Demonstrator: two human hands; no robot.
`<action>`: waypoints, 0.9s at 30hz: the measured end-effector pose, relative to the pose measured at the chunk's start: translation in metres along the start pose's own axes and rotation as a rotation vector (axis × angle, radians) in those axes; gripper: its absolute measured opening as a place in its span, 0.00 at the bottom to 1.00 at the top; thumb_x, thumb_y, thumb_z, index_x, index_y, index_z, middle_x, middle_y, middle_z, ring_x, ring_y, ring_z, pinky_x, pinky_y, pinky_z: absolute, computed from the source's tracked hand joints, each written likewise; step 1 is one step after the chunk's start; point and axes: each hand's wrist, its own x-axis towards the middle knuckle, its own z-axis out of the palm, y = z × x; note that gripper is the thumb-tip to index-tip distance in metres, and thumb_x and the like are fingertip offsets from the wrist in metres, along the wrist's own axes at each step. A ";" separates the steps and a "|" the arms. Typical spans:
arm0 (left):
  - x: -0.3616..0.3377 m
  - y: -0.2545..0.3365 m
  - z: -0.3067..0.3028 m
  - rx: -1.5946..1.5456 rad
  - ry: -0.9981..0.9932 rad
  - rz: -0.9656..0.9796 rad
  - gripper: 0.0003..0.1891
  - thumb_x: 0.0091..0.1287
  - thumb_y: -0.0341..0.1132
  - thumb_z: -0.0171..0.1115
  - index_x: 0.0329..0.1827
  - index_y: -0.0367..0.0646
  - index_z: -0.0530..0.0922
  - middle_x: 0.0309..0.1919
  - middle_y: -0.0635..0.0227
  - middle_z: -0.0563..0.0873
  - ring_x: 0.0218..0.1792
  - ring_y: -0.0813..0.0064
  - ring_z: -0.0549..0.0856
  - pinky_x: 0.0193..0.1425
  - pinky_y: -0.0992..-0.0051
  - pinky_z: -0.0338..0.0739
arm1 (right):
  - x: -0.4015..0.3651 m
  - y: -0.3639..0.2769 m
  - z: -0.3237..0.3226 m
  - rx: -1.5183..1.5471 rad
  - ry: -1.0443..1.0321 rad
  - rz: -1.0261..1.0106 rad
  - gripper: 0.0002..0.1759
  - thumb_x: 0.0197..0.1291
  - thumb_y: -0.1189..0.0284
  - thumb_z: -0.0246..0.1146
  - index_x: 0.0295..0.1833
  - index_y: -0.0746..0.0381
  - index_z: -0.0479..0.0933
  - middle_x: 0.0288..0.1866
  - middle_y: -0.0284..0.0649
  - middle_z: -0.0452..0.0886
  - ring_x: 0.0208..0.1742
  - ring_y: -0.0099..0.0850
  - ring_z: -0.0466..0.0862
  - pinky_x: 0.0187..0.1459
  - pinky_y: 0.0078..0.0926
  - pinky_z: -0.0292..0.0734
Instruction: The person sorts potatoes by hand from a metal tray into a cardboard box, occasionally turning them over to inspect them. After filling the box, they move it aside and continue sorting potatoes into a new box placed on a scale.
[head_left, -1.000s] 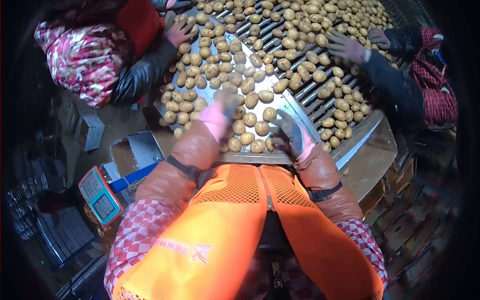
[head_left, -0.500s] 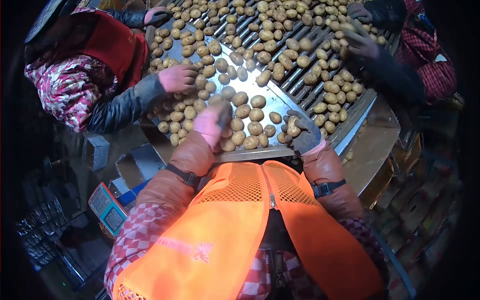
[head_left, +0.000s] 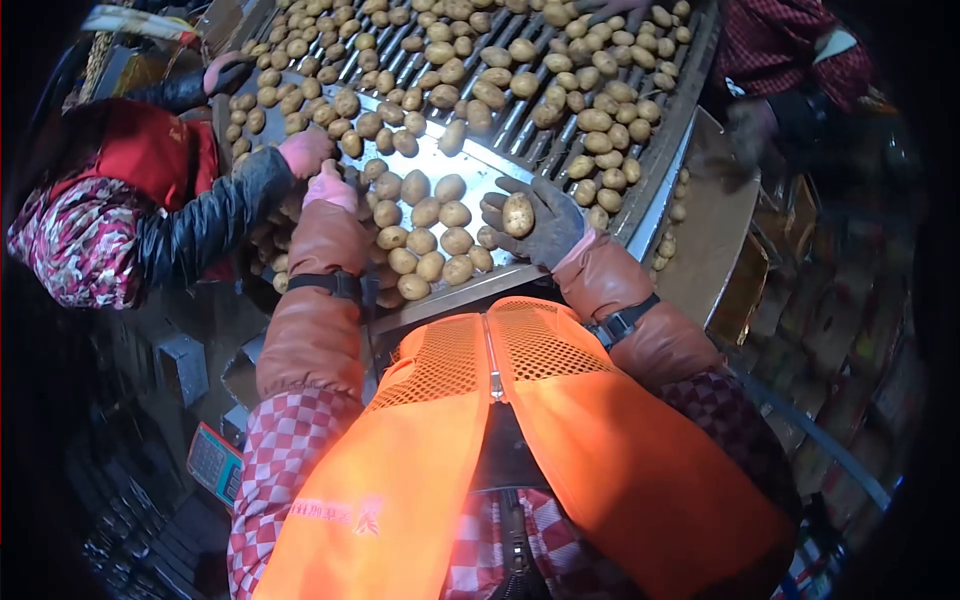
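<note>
My right hand, in a dark grey glove, is turned palm up over the table's near edge. A potato rests in it, against the fingers. My left hand reaches forward to the left, beside a co-worker's gloved hand. The pink back of its glove shows, while its fingers are mostly hidden. Between my hands, a cluster of potatoes lies on the shiny metal tabletop, close to the front rim.
Beyond the metal plate, a bar conveyor carries many potatoes. One co-worker leans in from the left, another stands at the right. A cardboard box sits right of the conveyor. A scale is at lower left.
My left hand has moved left and forward, away from the cluster, toward the co-worker's hand. My right hand has turned palm up with the potato. The whole view has shifted.
</note>
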 end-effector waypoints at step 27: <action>-0.151 0.080 -0.016 -0.612 -0.141 0.550 0.18 0.75 0.36 0.60 0.62 0.36 0.79 0.50 0.54 0.86 0.50 0.64 0.86 0.55 0.69 0.79 | -0.155 -0.032 -0.183 0.466 0.373 -0.492 0.25 0.70 0.51 0.59 0.60 0.60 0.75 0.57 0.47 0.81 0.54 0.42 0.83 0.43 0.33 0.87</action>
